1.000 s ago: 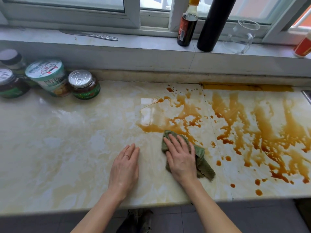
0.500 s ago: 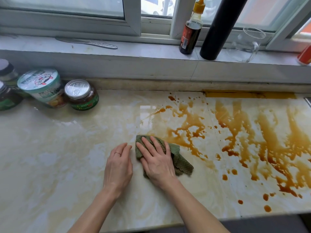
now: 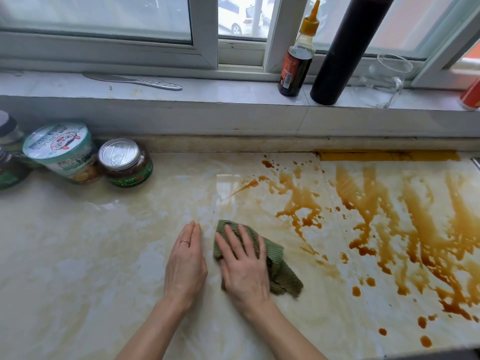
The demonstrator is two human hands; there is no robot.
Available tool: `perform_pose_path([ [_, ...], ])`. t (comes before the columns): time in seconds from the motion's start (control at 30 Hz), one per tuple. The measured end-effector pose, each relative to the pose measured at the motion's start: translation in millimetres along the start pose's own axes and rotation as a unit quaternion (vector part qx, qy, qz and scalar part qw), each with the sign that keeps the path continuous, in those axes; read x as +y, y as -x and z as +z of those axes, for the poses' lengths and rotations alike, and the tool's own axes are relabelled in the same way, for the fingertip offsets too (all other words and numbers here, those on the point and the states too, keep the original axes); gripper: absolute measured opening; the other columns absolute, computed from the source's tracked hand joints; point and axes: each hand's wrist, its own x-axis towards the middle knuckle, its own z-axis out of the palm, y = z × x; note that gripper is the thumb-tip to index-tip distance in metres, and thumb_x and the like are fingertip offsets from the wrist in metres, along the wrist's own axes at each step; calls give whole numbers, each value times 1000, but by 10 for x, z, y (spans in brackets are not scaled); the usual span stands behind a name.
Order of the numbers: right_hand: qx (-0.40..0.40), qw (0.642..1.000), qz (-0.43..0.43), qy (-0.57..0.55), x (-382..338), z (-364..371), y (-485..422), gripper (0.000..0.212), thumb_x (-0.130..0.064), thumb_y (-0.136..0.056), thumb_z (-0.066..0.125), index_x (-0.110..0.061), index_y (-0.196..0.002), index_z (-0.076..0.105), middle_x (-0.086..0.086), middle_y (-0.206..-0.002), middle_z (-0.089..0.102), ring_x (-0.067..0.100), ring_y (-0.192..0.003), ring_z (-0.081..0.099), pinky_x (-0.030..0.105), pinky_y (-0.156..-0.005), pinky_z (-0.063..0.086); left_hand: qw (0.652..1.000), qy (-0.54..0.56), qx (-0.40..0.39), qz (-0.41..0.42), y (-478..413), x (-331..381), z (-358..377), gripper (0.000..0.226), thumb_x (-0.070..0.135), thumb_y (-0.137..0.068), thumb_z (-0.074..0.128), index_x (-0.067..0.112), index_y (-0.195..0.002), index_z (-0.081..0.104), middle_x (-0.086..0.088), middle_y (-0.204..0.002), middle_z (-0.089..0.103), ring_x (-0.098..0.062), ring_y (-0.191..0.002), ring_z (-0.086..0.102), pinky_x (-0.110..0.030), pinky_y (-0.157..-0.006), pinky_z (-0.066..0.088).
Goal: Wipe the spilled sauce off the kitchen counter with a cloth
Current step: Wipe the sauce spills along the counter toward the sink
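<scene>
Brown sauce is streaked and spattered over the right half of the pale marble counter, with a smaller splash near the middle. A crumpled green cloth lies on the counter just left of the splash. My right hand presses flat on the cloth with straight, spread fingers. My left hand, wearing a ring, rests flat on the bare counter beside it. The counter around the cloth shows a faint wet yellowish smear.
A tub and several jars, one with a metal lid, stand at the back left. On the window sill are a sauce bottle, a tall black cylinder, a glass jug, a red can and a knife.
My right hand slid the cloth leftward across the counter, out of the sauce splash toward my left hand, leaving a wiped smear. My left hand stayed flat on the counter.
</scene>
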Motion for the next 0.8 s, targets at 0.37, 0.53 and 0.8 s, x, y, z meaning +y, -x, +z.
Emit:
perform_pose_path([
  [0.37, -4, 984, 174, 34, 367, -25, -558, 56, -48, -97, 26, -33, -151, 32, -6, -160, 25, 22, -148, 20, 60, -113, 3, 999, -34, 4, 23, 13, -87, -7, 61, -6, -70, 42, 0, -130, 51, -16, -135, 52, -29, -122, 52, -38, -99, 41],
  [0.53, 54, 965, 256, 12, 465, -42, -281, 61, -43, -95, 32, -23, -152, 32, 2, -158, 31, 26, -146, 25, 59, -115, 15, 999, -47, 0, 10, 1, -49, -18, 61, -10, -68, 51, 1, -129, 52, -15, -130, 56, -30, -117, 56, -38, -96, 45],
  [0.8, -3, 1000, 18, -11, -205, 102, -708, 52, -42, -97, 36, -31, -147, 41, -7, -156, 36, 23, -145, 30, 58, -110, 20, 999, -7, 31, -16, -309, -3, -109, 55, 16, -77, 29, 3, -122, 57, -16, -115, 60, -34, -97, 58, -41, -80, 53],
])
